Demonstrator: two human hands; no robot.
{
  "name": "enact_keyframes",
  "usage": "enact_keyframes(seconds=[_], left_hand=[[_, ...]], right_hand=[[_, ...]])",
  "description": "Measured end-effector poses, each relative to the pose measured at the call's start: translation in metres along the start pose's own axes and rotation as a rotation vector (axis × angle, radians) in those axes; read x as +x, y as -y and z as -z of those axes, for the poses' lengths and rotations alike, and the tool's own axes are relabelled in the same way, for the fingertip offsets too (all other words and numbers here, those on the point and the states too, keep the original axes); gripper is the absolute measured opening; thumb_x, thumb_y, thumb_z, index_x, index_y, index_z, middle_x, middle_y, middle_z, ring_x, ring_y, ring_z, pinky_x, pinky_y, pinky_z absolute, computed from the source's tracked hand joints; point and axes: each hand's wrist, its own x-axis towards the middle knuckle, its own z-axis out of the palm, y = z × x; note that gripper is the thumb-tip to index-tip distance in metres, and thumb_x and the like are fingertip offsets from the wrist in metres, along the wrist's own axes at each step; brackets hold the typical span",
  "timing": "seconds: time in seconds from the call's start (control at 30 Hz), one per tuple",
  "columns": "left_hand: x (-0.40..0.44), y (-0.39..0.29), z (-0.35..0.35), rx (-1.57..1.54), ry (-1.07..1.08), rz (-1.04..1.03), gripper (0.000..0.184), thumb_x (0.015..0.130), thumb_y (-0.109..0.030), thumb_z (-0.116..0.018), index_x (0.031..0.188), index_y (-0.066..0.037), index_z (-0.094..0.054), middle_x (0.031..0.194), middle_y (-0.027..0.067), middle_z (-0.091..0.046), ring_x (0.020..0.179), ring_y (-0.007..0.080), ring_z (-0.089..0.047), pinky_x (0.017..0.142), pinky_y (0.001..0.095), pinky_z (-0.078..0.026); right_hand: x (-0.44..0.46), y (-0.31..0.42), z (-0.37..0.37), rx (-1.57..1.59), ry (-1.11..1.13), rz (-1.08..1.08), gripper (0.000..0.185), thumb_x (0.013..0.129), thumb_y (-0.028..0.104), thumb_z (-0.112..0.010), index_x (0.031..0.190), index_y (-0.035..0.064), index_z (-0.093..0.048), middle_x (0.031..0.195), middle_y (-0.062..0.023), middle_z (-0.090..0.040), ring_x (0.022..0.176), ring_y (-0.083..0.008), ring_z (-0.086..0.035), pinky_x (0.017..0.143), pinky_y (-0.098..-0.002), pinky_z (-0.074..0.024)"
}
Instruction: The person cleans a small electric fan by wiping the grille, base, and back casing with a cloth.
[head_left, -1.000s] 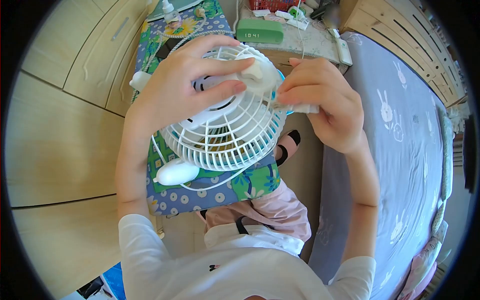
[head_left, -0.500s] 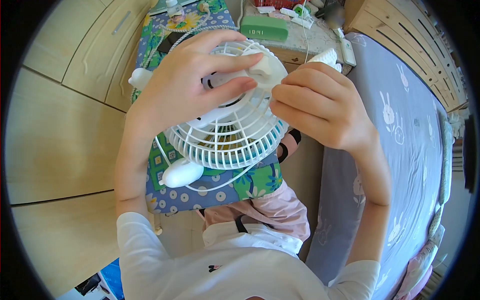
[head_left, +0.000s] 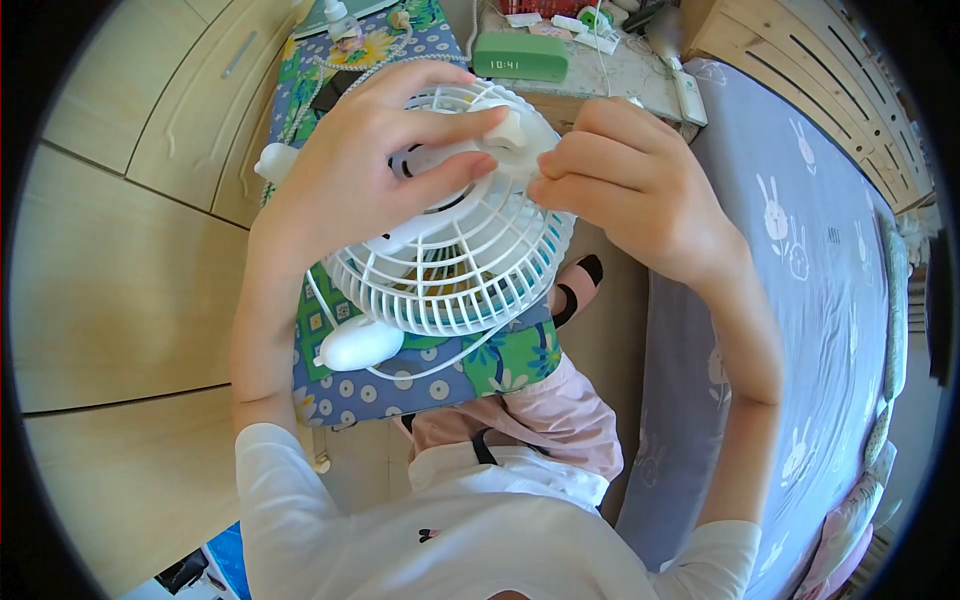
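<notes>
A small white electric fan (head_left: 432, 297) lies on the cloth-covered table with its slatted rear grille toward me. My left hand (head_left: 365, 165) is closed round the fan's rear housing, its thumb and forefinger by a white knob (head_left: 508, 128). My right hand (head_left: 645, 185) is closed in a pinch against the grille's right side. It holds a crumpled white cloth, which is almost wholly hidden behind the fingers now. Below the fan, a rounded white piece (head_left: 361, 343) on the white cord rests on the tablecloth.
The patterned tablecloth (head_left: 400, 395) covers the table in front of me. Behind the fan, a green digital clock (head_left: 521, 57) and a white power strip (head_left: 688, 97) sit on a desk. Wooden cabinets (head_left: 130, 280) stand left; a bed with a grey sheet (head_left: 740, 330) is right.
My right hand has moved slightly left and up along the grille, and the white cloth has gone mostly out of sight behind it. My left hand keeps its hold on the fan.
</notes>
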Motion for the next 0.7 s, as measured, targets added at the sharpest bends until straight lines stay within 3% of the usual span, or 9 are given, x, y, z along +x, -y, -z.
enact_keyframes(seconds=[0.23,0.33,0.43,0.5,0.63,0.7], left_hand=[[0.002,0.002,-0.002,-0.032,-0.008,0.046,0.032,0.081,-0.012,-0.065,0.113,-0.009,-0.066,0.121,0.0114,-0.053,0.113,0.0262,-0.05,0.097,0.0351,-0.037],[0.001,0.001,-0.002,-0.024,-0.009,0.035,0.032,0.081,-0.012,-0.065,0.113,-0.009,-0.066,0.121,0.0113,-0.053,0.113,0.026,-0.05,0.096,0.035,-0.037],[0.001,0.001,-0.001,-0.024,-0.006,0.034,0.032,0.081,-0.012,-0.065,0.113,-0.009,-0.065,0.122,0.0114,-0.053,0.113,0.0262,-0.049,0.096,0.0351,-0.037],[0.001,0.001,0.0,-0.043,-0.002,0.035,0.032,0.081,-0.012,-0.065,0.113,-0.009,-0.065,0.122,0.0114,-0.053,0.114,0.0264,-0.049,0.096,0.0352,-0.037],[-0.001,0.001,0.001,-0.025,0.005,0.06,0.031,0.084,-0.016,-0.063,0.113,-0.008,-0.065,0.124,0.0118,-0.052,0.114,0.0273,-0.048,0.097,0.0359,-0.036],[-0.002,0.002,0.001,-0.006,0.004,0.063,0.03,0.085,-0.017,-0.063,0.113,-0.008,-0.065,0.124,0.0119,-0.051,0.114,0.0275,-0.048,0.097,0.0361,-0.036]], right_hand=[[0.003,0.016,-0.007,0.1,-0.001,-0.006,0.028,0.05,0.008,-0.066,0.077,0.0019,-0.061,0.082,-0.0057,-0.058,0.069,-0.0235,-0.052,0.057,-0.0316,-0.044],[-0.002,0.019,-0.012,0.2,-0.035,-0.097,0.026,0.052,0.001,-0.067,0.077,0.0019,-0.061,0.083,-0.0061,-0.06,0.071,-0.0245,-0.054,0.059,-0.0309,-0.045],[-0.004,0.021,-0.015,0.34,-0.128,-0.202,0.024,0.055,-0.009,-0.062,0.077,0.0011,-0.062,0.082,-0.0073,-0.061,0.074,-0.0248,-0.056,0.062,-0.0309,-0.0456],[0.0,0.028,-0.013,0.755,-0.203,-0.509,0.025,0.055,-0.007,-0.06,0.077,0.0056,-0.064,0.08,-0.0072,-0.062,0.079,-0.0235,-0.058,0.069,-0.0328,-0.0479],[0.007,0.01,0.0,0.507,-0.309,-0.399,0.03,0.055,-0.014,-0.056,0.08,0.0005,-0.063,0.082,-0.0089,-0.063,0.075,-0.0245,-0.058,0.066,-0.0323,-0.0457],[0.012,0.004,0.005,0.209,-0.175,-0.069,0.031,0.054,-0.011,-0.058,0.083,-0.0001,-0.063,0.086,-0.0095,-0.063,0.075,-0.0251,-0.058,0.065,-0.0331,-0.0471]])
